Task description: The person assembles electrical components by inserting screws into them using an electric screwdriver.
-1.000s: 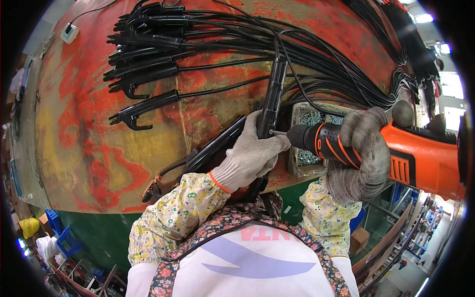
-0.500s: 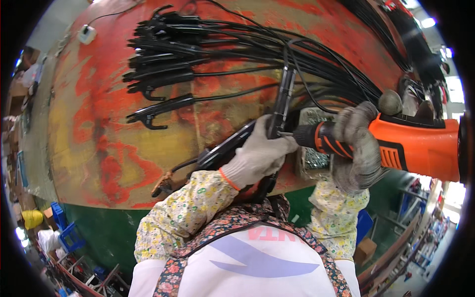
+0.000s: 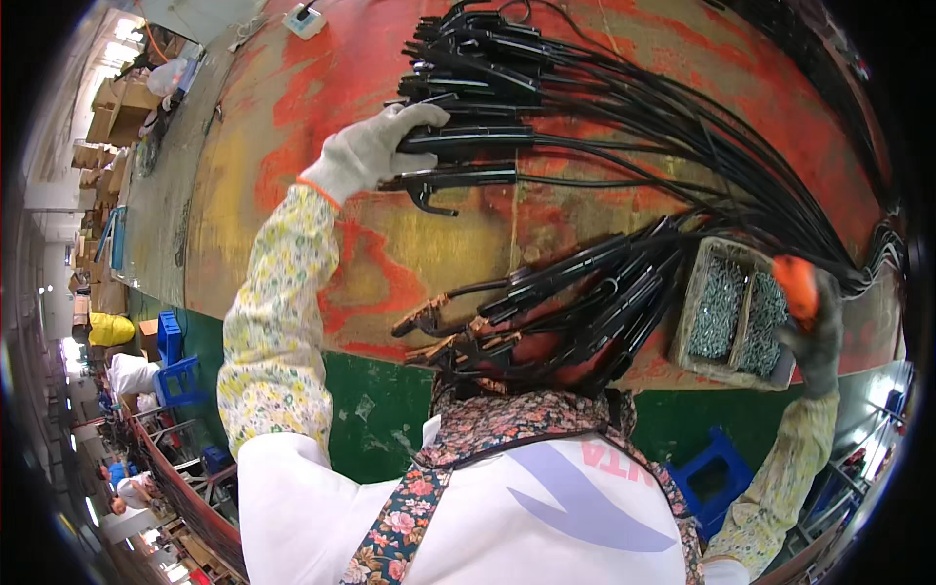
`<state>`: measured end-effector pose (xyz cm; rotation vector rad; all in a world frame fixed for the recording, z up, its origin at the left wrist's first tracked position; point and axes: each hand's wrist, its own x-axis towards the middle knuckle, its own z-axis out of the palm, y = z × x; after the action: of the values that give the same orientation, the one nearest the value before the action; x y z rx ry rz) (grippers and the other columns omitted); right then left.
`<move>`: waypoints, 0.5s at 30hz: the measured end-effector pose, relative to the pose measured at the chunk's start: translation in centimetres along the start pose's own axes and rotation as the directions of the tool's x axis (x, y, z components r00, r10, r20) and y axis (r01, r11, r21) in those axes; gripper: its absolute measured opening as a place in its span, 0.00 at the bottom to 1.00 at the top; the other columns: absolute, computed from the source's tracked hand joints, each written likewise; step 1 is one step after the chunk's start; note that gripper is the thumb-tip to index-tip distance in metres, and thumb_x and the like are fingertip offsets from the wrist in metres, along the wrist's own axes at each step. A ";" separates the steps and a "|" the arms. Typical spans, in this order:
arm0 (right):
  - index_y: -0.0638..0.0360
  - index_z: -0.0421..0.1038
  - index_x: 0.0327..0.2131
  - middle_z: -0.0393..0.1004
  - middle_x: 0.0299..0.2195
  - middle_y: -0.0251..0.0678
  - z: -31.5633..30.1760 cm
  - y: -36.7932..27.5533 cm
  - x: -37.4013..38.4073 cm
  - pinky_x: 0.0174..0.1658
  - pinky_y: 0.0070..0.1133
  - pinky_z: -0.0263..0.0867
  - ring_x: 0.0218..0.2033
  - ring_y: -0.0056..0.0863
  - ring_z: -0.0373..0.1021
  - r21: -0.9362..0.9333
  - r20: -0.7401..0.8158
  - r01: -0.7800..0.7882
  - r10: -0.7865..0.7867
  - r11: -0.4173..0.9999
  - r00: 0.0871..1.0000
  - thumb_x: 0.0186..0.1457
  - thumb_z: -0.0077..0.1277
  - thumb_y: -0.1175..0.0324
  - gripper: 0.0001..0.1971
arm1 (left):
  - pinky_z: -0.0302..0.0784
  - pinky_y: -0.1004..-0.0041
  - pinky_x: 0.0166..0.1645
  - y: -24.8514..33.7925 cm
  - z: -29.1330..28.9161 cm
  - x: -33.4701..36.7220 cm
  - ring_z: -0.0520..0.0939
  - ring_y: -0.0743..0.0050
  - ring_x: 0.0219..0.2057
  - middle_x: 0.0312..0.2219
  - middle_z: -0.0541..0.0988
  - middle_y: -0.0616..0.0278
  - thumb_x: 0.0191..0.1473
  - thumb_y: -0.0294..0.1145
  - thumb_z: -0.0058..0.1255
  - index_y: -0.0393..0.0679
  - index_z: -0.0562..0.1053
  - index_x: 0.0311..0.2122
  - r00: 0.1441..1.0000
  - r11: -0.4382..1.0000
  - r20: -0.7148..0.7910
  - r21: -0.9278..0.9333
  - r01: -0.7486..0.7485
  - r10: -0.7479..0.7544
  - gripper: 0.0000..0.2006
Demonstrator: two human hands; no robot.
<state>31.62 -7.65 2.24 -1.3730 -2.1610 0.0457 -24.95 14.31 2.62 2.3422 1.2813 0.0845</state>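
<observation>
My left hand (image 3: 375, 151), in a pale knit glove with an orange cuff edge, reaches to the far row of black welding electrode holders (image 3: 478, 83). Its fingers and thumb close around the jaw end of one electrode holder (image 3: 478, 141). Just nearer lies another holder (image 3: 468, 175) with a hooked lever. At the right, my right hand (image 3: 819, 336), in a grey glove, grips an orange power drill (image 3: 798, 288). The drill is blurred and mostly hidden from this angle. It is beside a box of screws (image 3: 690, 302).
Black handles (image 3: 585, 283) with copper-coloured ends (image 3: 424, 317) pile up along the table's near edge. Black cables (image 3: 741, 146) sweep from the holders to the right. A small white device (image 3: 304, 19) sits at the back. Blue stools (image 3: 717, 473) stand below.
My left hand has let go of the black handle at the drill tip and moved far left onto an electrode holder. My right hand has carried the drill away to the right. The view has shifted.
</observation>
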 end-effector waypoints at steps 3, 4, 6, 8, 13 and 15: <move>0.48 0.64 0.54 0.66 0.48 0.39 3.7 1.9 -0.9 0.45 0.30 0.66 0.48 0.37 0.64 -0.187 0.285 -0.229 0.276 0.955 0.918 0.33 0.65 0.56 0.39 | 0.66 0.65 0.53 -0.8 0.2 1.8 0.71 0.61 0.50 0.45 0.72 0.59 0.46 0.38 0.57 0.60 0.66 0.53 0.999 0.917 -0.015 0.395 0.048 -0.046 0.26; 0.48 0.64 0.54 0.66 0.48 0.39 4.2 1.8 -1.2 0.45 0.30 0.66 0.48 0.37 0.64 -0.184 0.290 -0.231 0.277 0.956 0.916 0.33 0.65 0.56 0.39 | 0.66 0.65 0.53 -1.0 0.5 1.9 0.71 0.61 0.50 0.45 0.72 0.59 0.46 0.38 0.57 0.60 0.66 0.53 0.999 0.918 -0.009 0.394 0.049 -0.050 0.26; 0.43 0.64 0.55 0.66 0.49 0.39 5.0 1.5 -1.3 0.50 0.33 0.62 0.49 0.39 0.64 -0.374 0.212 -0.277 0.372 0.885 0.904 0.35 0.63 0.54 0.38 | 0.64 0.62 0.54 -1.2 1.0 1.5 0.71 0.60 0.50 0.45 0.72 0.60 0.47 0.40 0.56 0.65 0.67 0.53 0.939 0.777 -0.293 0.628 0.048 0.179 0.25; 0.44 0.65 0.53 0.67 0.48 0.38 5.0 1.0 -1.4 0.51 0.33 0.61 0.49 0.39 0.64 -0.406 0.199 -0.237 0.339 0.883 0.920 0.38 0.61 0.57 0.34 | 0.67 0.61 0.50 1.8 1.6 0.6 0.73 0.61 0.46 0.41 0.74 0.60 0.47 0.39 0.54 0.61 0.70 0.49 0.907 0.817 -0.350 0.576 0.013 0.232 0.20; 0.52 0.70 0.47 0.70 0.45 0.37 2.4 -2.9 -3.7 0.52 0.30 0.61 0.46 0.35 0.66 -0.357 -0.066 -0.337 0.336 0.871 0.939 0.48 0.54 0.71 0.20 | 0.74 0.66 0.32 11.6 4.2 -7.0 0.78 0.61 0.28 0.25 0.76 0.63 0.47 0.52 0.50 0.53 0.76 0.28 0.909 0.952 0.417 0.282 -0.122 -0.007 0.15; 0.57 0.69 0.46 0.71 0.42 0.36 3.9 -5.1 -4.7 0.49 0.25 0.63 0.44 0.27 0.67 0.293 -0.329 -0.466 0.546 0.835 0.771 0.53 0.49 0.69 0.15 | 0.73 0.66 0.31 10.9 6.8 -11.2 0.77 0.60 0.28 0.23 0.75 0.60 0.44 0.55 0.51 0.50 0.77 0.22 0.948 0.915 0.319 0.382 -0.130 0.001 0.18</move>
<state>27.01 -12.95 -1.52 -1.6472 -1.3617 0.1647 -20.90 -2.30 3.09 2.5985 1.1393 -0.5601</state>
